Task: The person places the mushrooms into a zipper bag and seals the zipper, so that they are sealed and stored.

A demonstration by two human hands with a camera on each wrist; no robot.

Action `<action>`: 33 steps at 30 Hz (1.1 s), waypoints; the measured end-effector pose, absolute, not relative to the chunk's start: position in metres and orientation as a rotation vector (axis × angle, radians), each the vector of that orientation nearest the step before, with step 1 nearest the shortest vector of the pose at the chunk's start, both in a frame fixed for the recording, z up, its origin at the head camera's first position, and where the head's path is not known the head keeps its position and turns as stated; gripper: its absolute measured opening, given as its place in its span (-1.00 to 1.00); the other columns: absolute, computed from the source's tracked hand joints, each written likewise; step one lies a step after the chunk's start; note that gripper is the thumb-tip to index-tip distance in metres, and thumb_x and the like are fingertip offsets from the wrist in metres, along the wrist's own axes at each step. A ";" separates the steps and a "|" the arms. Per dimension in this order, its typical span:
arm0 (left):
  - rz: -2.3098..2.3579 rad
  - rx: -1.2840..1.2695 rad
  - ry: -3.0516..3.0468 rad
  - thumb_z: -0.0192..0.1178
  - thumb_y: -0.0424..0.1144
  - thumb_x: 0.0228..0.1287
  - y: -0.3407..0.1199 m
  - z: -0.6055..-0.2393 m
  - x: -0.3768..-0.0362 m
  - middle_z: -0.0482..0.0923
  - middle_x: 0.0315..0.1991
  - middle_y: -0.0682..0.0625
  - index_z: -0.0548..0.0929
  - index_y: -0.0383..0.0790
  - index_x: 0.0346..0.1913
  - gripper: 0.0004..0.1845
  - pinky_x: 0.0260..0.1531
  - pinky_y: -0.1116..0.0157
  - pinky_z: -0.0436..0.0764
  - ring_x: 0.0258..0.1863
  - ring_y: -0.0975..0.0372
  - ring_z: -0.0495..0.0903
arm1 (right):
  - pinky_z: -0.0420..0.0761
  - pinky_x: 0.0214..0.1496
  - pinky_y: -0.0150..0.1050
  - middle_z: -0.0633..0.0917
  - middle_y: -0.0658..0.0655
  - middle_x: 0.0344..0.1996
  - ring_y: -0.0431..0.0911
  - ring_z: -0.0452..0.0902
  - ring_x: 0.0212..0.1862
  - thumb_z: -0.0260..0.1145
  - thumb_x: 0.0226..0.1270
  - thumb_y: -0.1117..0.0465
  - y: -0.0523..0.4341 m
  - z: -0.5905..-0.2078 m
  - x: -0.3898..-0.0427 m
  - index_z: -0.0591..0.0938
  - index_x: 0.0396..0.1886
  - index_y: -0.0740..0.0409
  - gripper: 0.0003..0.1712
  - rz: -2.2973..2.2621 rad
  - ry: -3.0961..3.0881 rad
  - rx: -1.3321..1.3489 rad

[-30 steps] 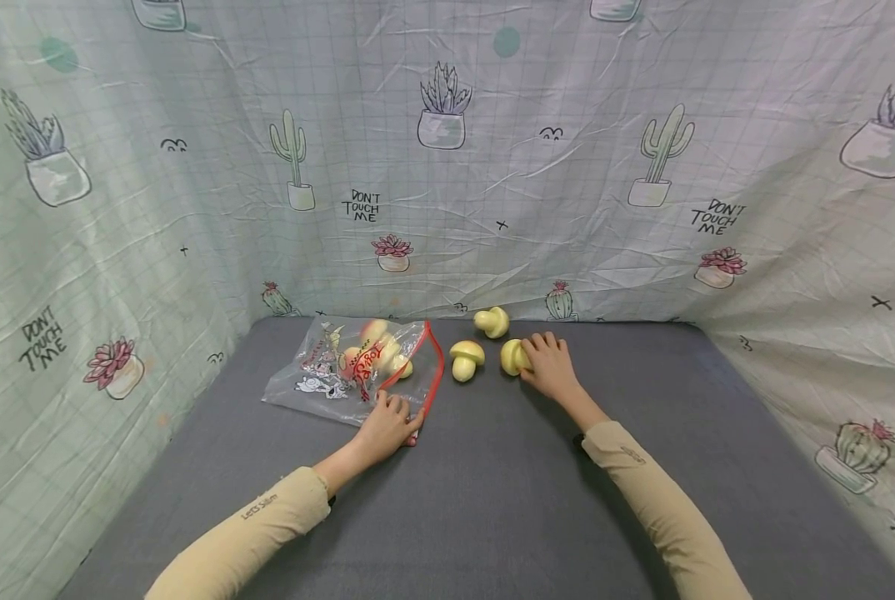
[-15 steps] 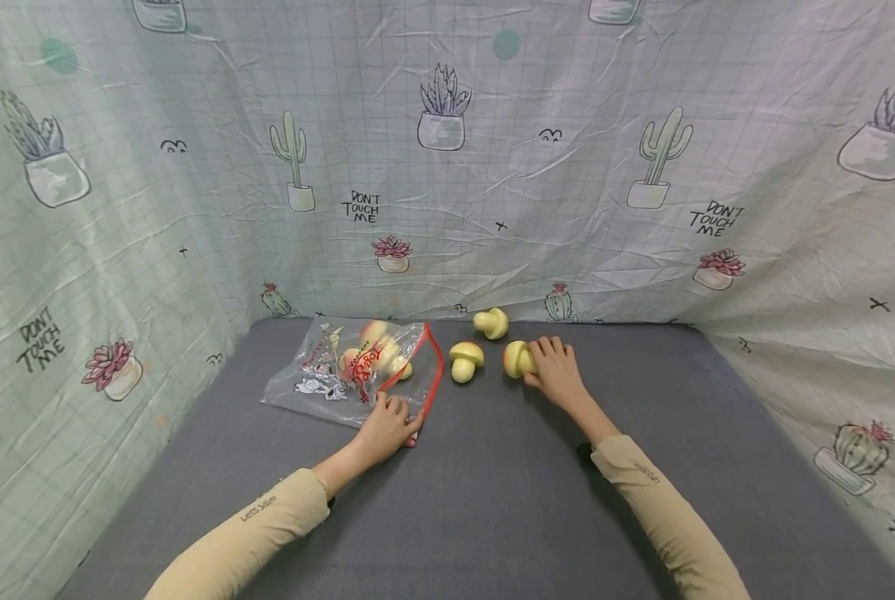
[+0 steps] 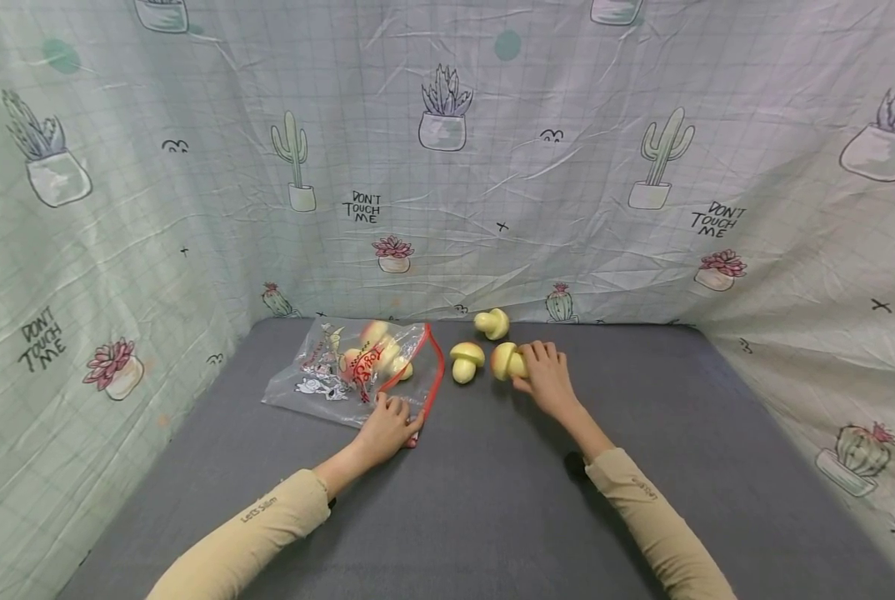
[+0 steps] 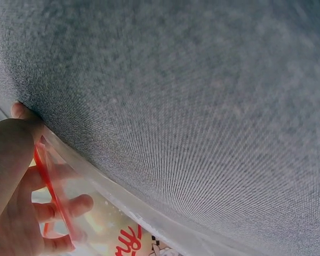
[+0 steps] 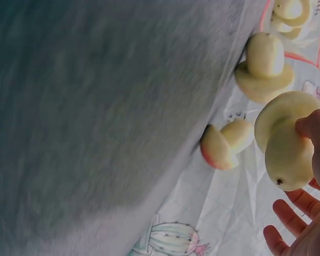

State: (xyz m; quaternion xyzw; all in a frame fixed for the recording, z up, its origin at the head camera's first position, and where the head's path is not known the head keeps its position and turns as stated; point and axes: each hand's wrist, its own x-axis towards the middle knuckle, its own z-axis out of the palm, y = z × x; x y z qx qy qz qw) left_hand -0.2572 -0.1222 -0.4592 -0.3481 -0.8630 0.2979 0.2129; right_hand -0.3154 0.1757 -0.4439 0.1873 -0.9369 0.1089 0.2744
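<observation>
My left hand (image 3: pixel 384 430) grips the near corner of a clear zip bag (image 3: pixel 290 392) by its red-edged mouth. In the left wrist view its fingers (image 4: pixel 77 205) show through the film of the bag. Several toy mushrooms, yellow with reddish caps, lie inside the bag (image 5: pixel 288 45). My right hand (image 3: pixel 551 377) pinches a toy mushroom (image 3: pixel 504 362) by its stem, between thumb and fingers, cap toward the left. A second mushroom (image 3: pixel 466 363) stands between that one and the bag, stem toward me. Another mushroom (image 3: pixel 495 323) lies on its side behind them.
Everything rests on a dark grey tabletop (image 3: pixel 477 500). A pale cloth (image 3: pixel 507 192) printed with cacti hangs at the table's back edge and along both sides. The lying mushroom is close to that back edge.
My right hand first shifts the mushroom slightly right, then carries it left toward the other mushrooms, and more of its red cap shows. The left hand and bag stay put.
</observation>
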 end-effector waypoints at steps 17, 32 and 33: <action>0.843 -0.968 -2.394 -0.14 0.17 0.19 -0.122 -0.460 -0.258 0.57 -0.23 -0.03 0.49 0.14 0.08 -0.54 -0.24 0.07 0.37 -0.29 0.09 0.48 | 0.27 -0.27 -0.09 0.45 0.16 -0.21 0.05 0.26 -0.19 0.35 -0.02 0.08 0.143 -0.444 -0.312 0.47 -0.11 0.16 -0.53 0.499 -2.523 0.491; 0.829 -0.954 -2.367 -0.17 0.19 0.16 -0.123 -0.463 -0.260 0.57 -0.26 -0.02 0.50 0.16 0.06 -0.53 -0.26 0.08 0.37 -0.31 0.10 0.47 | 0.25 -0.32 -0.16 0.46 0.12 -0.23 0.02 0.27 -0.24 0.38 -0.07 0.06 0.109 -0.443 -0.308 0.47 -0.16 0.13 -0.54 0.549 -2.514 0.508; 0.832 -0.952 -2.364 -0.17 0.20 0.16 -0.123 -0.464 -0.259 0.57 -0.26 -0.02 0.50 0.16 0.06 -0.53 -0.26 0.08 0.37 -0.31 0.10 0.47 | 0.25 -0.32 -0.16 0.46 0.11 -0.24 0.02 0.27 -0.24 0.39 -0.08 0.06 0.107 -0.443 -0.309 0.47 -0.17 0.12 -0.54 0.551 -2.511 0.509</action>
